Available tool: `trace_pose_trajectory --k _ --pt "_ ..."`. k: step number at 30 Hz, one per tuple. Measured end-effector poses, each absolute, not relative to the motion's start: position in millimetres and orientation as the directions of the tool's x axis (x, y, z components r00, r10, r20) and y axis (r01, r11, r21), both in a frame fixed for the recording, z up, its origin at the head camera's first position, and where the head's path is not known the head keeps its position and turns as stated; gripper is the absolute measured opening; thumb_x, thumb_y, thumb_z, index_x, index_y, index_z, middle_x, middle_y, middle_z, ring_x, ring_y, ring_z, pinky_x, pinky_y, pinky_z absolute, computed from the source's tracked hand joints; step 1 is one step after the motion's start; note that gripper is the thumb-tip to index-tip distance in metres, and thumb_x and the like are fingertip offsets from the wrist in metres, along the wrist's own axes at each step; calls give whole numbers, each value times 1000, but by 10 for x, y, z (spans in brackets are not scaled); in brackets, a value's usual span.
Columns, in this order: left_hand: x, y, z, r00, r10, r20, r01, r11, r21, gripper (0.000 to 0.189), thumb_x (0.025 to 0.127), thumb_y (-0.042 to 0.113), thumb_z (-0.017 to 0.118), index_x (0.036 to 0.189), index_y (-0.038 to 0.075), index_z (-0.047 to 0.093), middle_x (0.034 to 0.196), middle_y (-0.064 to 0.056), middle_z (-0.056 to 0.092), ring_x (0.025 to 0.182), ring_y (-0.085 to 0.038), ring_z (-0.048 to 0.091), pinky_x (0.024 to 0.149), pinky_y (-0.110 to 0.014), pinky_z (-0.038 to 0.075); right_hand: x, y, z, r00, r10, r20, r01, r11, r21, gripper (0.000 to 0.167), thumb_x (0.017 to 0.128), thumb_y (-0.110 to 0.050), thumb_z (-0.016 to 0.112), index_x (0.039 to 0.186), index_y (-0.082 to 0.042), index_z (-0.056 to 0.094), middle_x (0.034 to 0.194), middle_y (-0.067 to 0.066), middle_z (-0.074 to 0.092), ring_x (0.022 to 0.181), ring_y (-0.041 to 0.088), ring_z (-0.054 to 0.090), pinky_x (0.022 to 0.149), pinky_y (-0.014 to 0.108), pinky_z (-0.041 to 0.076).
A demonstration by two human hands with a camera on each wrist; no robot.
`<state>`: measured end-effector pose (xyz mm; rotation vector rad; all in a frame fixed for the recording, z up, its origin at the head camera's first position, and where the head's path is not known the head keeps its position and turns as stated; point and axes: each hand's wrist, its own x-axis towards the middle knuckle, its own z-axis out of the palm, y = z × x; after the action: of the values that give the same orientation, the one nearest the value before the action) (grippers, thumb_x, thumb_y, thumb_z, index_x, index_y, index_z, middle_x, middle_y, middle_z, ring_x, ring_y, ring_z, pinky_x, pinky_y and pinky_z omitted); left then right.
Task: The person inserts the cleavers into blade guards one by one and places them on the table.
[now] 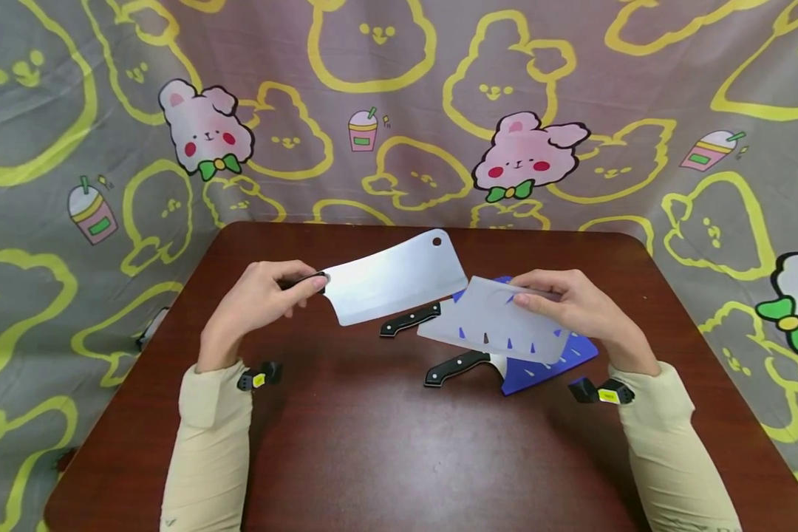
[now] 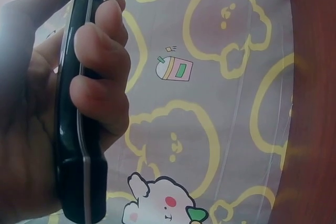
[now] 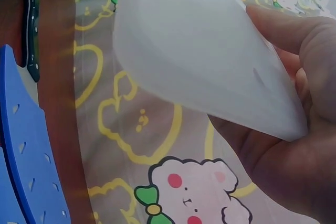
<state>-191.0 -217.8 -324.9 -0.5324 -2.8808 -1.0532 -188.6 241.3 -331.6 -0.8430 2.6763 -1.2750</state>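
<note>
My left hand [image 1: 259, 297] grips the black handle of a cleaver [image 1: 399, 277], raised above the table with its broad steel blade pointing right. In the left wrist view, curled fingers wrap the dark handle [image 2: 73, 108]. My right hand [image 1: 581, 304] pinches a translucent white blade cover [image 1: 485, 318] with small slots along it. The right wrist view shows this cover [image 3: 194, 40] between thumb and fingers. The cleaver's far end is close to the cover's left edge; I cannot tell whether they touch.
Below the cover, two black-handled knives lie on the dark wooden table [image 1: 359, 443]: a rear knife [image 1: 412, 319] and a front knife [image 1: 457, 367]. The front blade sits in a blue slotted cover [image 1: 532, 375]. A patterned cloth [image 1: 399, 177] hangs around the table.
</note>
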Motion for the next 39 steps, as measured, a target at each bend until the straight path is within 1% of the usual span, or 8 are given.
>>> trace_pose_trajectory --k 8,12,18,27,39 --pt "-1879 -2171 -3252 -943 311 121 317 724 613 31 92 46 65 103 18 73 71 -4 64 56 -21 58 60 -34 50 -1888 2380 -3324 -862 -490 128 -405 517 -754 25 95 -19 64 119 -11 67 103 13 73 81 13 74 65 30 59" --pt "-1870 -2160 -3235 -939 321 125 328 720 612 33 92 46 65 105 18 73 71 -5 65 56 -19 58 60 -34 50 -1899 2395 -3316 -851 -500 161 -438 505 -744 24 95 -17 64 118 -11 68 101 12 74 80 12 73 64 30 58" --pt "-1864 -2177 -3209 -946 287 149 315 720 618 33 93 48 63 104 18 72 72 -7 65 58 -20 58 59 -33 49 -1900 2449 -3316 -840 -501 206 -479 509 -715 23 95 -12 64 117 -9 68 97 11 73 77 10 72 64 29 58" --pt "-1823 -2147 -3163 -935 317 157 345 719 604 31 94 44 63 105 16 72 73 -7 66 57 -19 58 57 -32 49 -1884 2438 -3323 -851 -497 172 -450 520 -726 23 95 -15 65 117 -9 68 99 12 74 80 9 73 66 28 58" --pt "-1853 -2136 -3192 -936 316 156 344 726 596 31 95 46 61 103 18 71 73 -7 66 58 -18 57 58 -32 49 -1885 2410 -3320 -857 -497 135 -421 524 -740 23 95 -18 64 117 -10 68 101 12 74 80 11 73 67 29 58"
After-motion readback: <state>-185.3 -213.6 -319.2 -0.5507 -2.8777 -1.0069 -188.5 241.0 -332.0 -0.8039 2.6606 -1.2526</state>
